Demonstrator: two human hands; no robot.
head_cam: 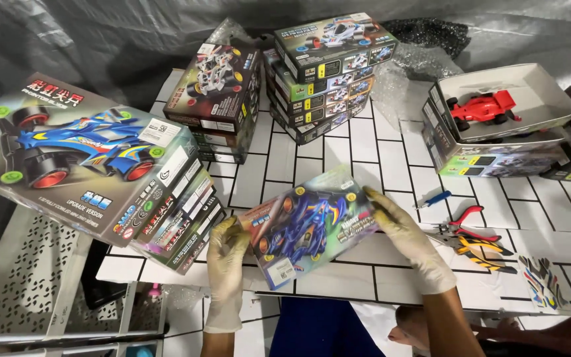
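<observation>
White brick-pattern tabletop (pixel 358 155) with dark grout lines, backed by grey plastic sheeting; bubble wrap (pixel 401 79) lies at the far edge. Item held: one toy racing-car kit box (pixel 308 226), blue car artwork on the lid, gripped at its two short ends between both gloved hands and raised slightly off the surface, lid tilted toward the camera. Long axis runs left to right, rising toward the right and away. Left hand (pixel 227 254), pale glove, fingers curled closed round the near left end of the box. Right hand (pixel 406 235), pale glove, fingers closed round the far right end. Both hands touch the box, so neither is nearer; the box lies directly between them, just in front of the person. Surrounding stock: large stack of kit boxes (pixel 94 168) at left, top box showing a blue car with red and green wheels; a second stack (pixel 223 99) behind centre-left; a third stack (pixel 328 69) behind centre. At right, an open box tray (pixel 536 86) holding a red toy racing car (pixel 485 109), seated on further boxes. Tools near the right hand: blue-handled screwdriver (pixel 436 198), red-handled pliers (pixel 467 225), yellow-and-black striped cutters (pixel 487 254). Sticker sheet (pixel 542 283) at the near right edge.
</observation>
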